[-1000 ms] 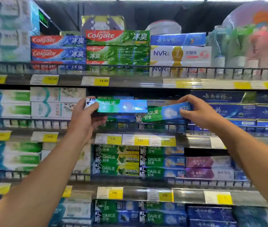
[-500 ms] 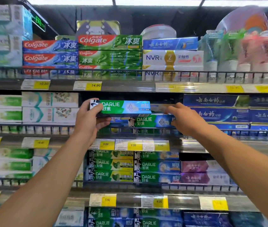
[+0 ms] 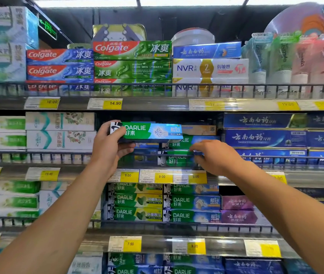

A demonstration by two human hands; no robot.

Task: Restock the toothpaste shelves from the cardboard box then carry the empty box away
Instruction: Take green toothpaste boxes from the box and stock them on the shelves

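Both forearms are reaching up toward the second shelf (image 3: 157, 167). The left hand (image 3: 109, 149) is gripping a green-and-blue DARLIE toothpaste box (image 3: 147, 132) by its left end, thumb beneath, holding it level above the stocked row. The right hand (image 3: 216, 157), palm down with fingers curled, is touching the DARLIE boxes on the shelf (image 3: 175, 153); whether it is pinching 1 cannot be told.

R hand (image 3: 216, 157) fingers (image 3: 194, 150) hide lower Darlie box (image 3: 177, 160); far-left boxes (image 3: 0, 133) blurred.

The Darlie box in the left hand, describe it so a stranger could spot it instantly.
On the second shelf from the top, mid-row, the left hand holds a green and blue Darlie box. It alone sits raised and forward of the stacked boxes.
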